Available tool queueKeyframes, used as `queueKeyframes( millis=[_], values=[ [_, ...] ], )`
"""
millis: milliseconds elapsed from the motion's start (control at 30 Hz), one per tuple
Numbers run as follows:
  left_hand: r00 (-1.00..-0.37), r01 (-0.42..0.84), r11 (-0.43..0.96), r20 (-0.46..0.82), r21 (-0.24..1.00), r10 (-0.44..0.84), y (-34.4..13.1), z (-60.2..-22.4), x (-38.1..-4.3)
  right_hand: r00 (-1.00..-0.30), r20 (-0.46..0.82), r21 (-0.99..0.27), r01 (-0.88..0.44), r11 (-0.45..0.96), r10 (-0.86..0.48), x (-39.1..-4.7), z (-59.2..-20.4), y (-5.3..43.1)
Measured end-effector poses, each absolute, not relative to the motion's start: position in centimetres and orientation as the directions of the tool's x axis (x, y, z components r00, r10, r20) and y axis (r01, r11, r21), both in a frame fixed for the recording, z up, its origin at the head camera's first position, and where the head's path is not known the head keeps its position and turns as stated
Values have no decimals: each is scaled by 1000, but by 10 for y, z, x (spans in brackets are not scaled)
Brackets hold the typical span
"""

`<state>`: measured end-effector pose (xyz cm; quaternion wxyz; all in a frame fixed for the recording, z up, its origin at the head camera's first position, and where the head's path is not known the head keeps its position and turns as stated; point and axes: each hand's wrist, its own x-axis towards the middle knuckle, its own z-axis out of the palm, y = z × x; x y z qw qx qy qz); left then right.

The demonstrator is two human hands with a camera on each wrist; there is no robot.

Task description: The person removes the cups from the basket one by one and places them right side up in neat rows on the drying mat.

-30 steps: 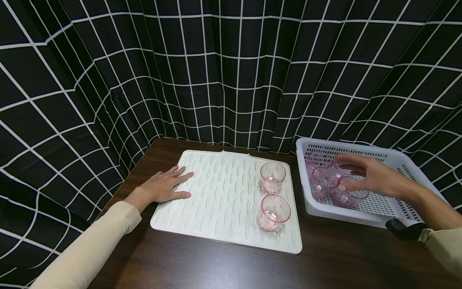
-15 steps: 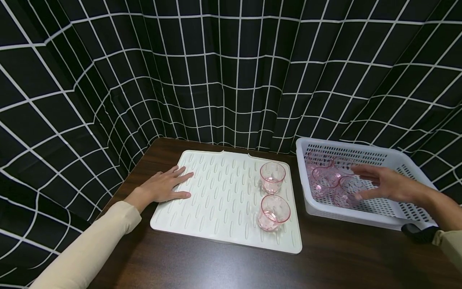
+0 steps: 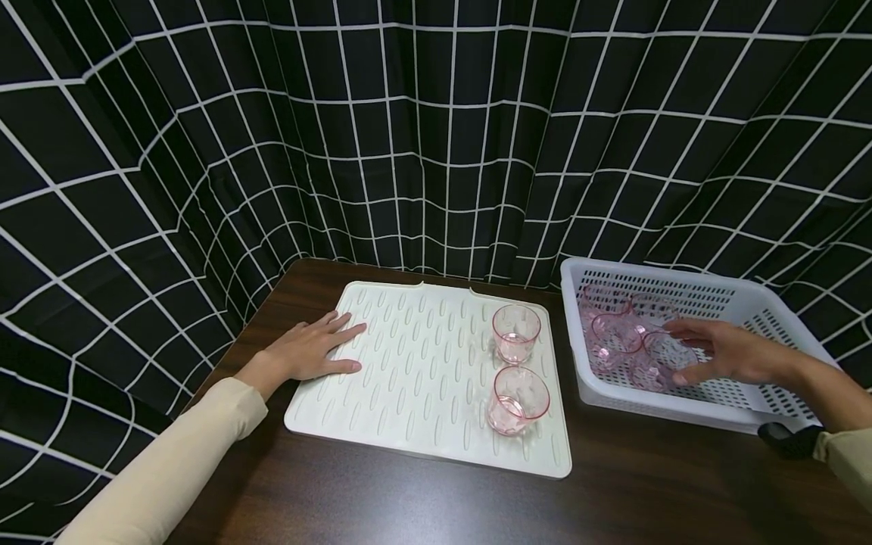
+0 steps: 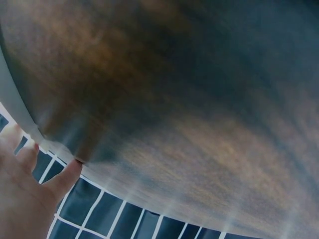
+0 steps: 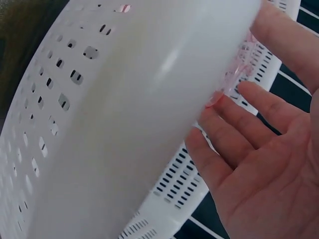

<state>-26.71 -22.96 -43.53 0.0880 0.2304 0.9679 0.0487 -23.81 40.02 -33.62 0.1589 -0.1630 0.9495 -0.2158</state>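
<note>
Behind everything hangs a black curtain with a white grid, above the dark brown desk. A white ridged mat lies with its long axis left to right; beside it, a white slotted basket points the same way, slightly askew. The left hand rests flat, fingers spread, on the mat's left edge. The right hand reaches into the basket, loosely open, near clustered pink glasses; I cannot tell whether it touches one. Two upright glasses, mouths up, stand along the mat's right side.
</note>
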Motion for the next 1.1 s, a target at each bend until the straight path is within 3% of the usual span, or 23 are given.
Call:
queueKeyframes(
  millis=[600, 1100],
  values=[
    [-878, 436, 889, -150, 141, 454, -229, -432, -265, -924, -172, -370, -260, 892, -340, -233, -331, 391],
    [-879, 441, 889, -142, 125, 456, -228, -433, -265, -958, 91, -330, -288, 899, -273, -222, -282, 369]
  ],
)
